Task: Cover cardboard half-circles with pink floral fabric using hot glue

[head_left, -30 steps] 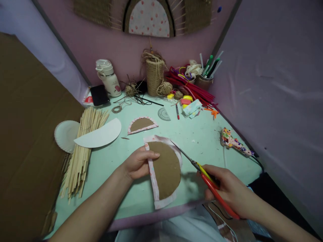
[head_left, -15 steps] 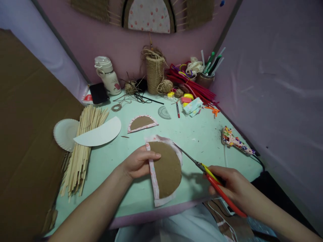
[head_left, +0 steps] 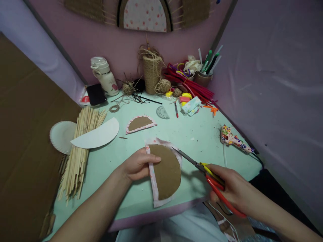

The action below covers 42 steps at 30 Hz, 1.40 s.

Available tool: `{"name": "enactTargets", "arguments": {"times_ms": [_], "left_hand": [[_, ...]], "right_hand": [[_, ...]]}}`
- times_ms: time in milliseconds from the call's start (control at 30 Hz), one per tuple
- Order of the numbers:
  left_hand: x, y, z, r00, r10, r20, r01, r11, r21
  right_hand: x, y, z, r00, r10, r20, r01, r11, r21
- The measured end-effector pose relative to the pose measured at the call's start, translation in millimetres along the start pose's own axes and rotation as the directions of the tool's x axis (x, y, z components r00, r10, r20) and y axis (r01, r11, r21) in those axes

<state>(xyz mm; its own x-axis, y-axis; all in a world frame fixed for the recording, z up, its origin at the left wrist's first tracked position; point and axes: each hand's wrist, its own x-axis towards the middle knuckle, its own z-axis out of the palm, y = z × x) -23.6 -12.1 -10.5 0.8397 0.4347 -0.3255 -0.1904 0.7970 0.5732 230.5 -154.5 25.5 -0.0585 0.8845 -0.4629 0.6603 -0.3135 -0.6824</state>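
My left hand (head_left: 141, 164) grips a brown cardboard half-circle (head_left: 168, 173) by its straight side, thumb on top. Pink-spotted white fabric (head_left: 153, 181) is folded over that straight side and sticks out past the curved edge. In my right hand (head_left: 230, 186) is a pair of scissors (head_left: 204, 168) with red and yellow handles. Their blades lie at the fabric along the upper right of the curve, tip over the cardboard's edge. Beyond the left hand lies a smaller cardboard half-circle (head_left: 140, 123) with fabric folded round its rim.
At left, a white half-circle (head_left: 101, 134) rests on bamboo sticks (head_left: 77, 168) beside a paper plate (head_left: 62, 136). A patterned glue gun (head_left: 234, 139) lies right. Along the back stand a bottle (head_left: 104, 77), a twine spool (head_left: 151, 72) and red pipe cleaners (head_left: 189, 84). A protractor (head_left: 163, 112) lies mid-table.
The scissor tip has moved slightly left and down, further over the cardboard's edge. The handles look a little further apart. The camera view has shifted slightly.
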Motion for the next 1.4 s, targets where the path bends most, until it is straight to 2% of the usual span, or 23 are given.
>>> {"name": "enactTargets", "arguments": {"times_ms": [167, 733, 933, 1133, 1400], "left_hand": [[0.9, -1.0, 0.6, 1.000, -0.008, -0.010, 0.008, 1.000, 0.021], [2.0, -4.3, 1.3, 0.998, -0.045, -0.032, 0.046, 0.998, 0.044], [1.4, -3.9, 1.7, 0.998, -0.056, -0.020, 0.057, 0.998, 0.021], [1.4, -3.7, 1.7, 0.997, -0.074, -0.035, 0.071, 0.995, -0.069], [2.9, -4.6, 0.9, 0.997, -0.072, 0.006, 0.072, 0.993, -0.095]], "right_hand": [[0.9, -2.6, 0.9, 0.999, 0.024, 0.020, -0.025, 1.000, 0.018], [3.7, -1.1, 2.7, 0.999, -0.046, -0.018, 0.046, 0.999, 0.018], [5.5, -0.1, 0.2, 0.999, -0.029, -0.019, 0.030, 0.999, 0.018], [3.0, -2.3, -3.1, 0.999, -0.037, -0.005, 0.037, 0.999, 0.038], [2.1, 1.1, 0.2, 0.998, -0.022, -0.051, 0.017, 0.996, -0.090]]}}
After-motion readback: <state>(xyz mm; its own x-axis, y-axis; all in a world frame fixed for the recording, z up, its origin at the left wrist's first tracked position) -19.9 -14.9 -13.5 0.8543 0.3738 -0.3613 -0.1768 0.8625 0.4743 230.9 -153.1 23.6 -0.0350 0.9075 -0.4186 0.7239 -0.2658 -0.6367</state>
